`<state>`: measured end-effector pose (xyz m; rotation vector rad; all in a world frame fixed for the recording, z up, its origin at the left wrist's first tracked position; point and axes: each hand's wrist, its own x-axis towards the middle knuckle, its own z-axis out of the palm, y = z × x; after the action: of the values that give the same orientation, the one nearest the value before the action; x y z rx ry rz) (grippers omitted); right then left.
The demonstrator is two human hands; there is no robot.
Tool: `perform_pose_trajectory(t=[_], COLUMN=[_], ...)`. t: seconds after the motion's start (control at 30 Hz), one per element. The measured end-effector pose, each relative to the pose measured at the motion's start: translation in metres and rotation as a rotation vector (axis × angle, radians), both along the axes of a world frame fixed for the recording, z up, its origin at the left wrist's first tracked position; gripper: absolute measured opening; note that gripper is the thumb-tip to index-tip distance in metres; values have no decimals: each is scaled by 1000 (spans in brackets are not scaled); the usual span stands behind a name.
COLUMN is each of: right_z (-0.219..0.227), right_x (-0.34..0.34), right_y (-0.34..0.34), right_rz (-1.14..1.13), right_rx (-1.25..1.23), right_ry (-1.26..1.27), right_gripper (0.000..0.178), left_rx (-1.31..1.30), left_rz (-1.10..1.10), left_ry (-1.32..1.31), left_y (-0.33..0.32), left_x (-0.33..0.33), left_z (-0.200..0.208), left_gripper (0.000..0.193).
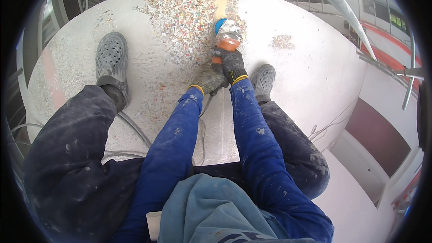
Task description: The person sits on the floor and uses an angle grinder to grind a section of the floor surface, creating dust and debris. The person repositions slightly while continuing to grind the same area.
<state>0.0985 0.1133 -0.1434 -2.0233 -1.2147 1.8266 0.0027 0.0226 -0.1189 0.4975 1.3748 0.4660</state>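
An orange power sander [229, 41] with a blue disc edge and a silvery, taped-looking head rests against the curved white surface [297, 90]. Both my gloved hands wrap round its body. My right hand [232, 65], in a dark grey glove with a yellow cuff, is closed on it just behind the head. Lower and to the left, my left hand [209, 78] grips the rear end in a dusty grey glove. Around the disc lies a patch of multicoloured chips [184, 18] showing through the white coat. The disc's underside is hidden.
My left shoe [112, 56] and right shoe [263, 81] stand on the surface either side of the sander. A cable [135, 130] runs near my left leg. At upper right a pale pole [337, 6] slants across, with metal framing behind. The surface ends in a curved far edge.
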Motion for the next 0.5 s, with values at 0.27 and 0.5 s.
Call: perform_pose_trajectory(t=[0.27,0.5], right_z=[-3,6], right_x=[16,2], right_y=[0,3], right_rz=[156,89], right_rx=[83,-23], right_ry=[-38,-44], right_gripper=[34,50], left_rx=[-53,-16], left_rz=[44,70], left_ry=[-50,-62], left_y=[7,1], left_x=[15,9], left_z=[0,-4], left_gripper=[17,15])
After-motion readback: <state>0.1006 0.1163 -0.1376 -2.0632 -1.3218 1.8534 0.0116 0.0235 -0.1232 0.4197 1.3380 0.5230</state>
